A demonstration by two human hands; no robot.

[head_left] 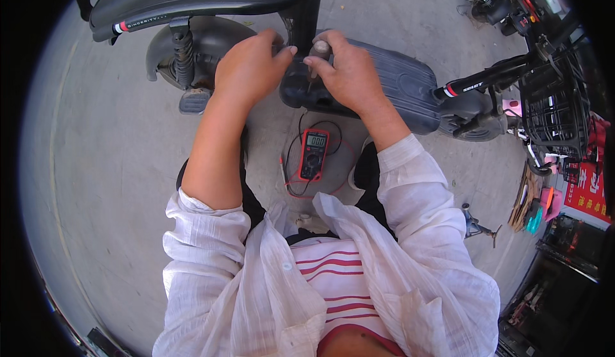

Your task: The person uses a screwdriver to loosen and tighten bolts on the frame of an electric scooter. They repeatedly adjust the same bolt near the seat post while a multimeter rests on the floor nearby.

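Left hand (246, 68) by the seat post (302, 20), thumb stuck out toward the right hand, fingers curled; can't tell if they pinch anything. Multimeter (314, 155), red-edged, face up on the concrete floor (115, 165), off the near edge of the footboard (403, 75). Screwdriver (321, 49) over the footboard's left end, handle up, shaft running down and slightly left toward the near-left corner; can't tell if tip touches. Right hand (355, 78) just right of it, thumb and fingers clamped on the handle, so nearer; left hand apart, across a gap. Footboard's long axis runs rightward, crossing the shaft's line.
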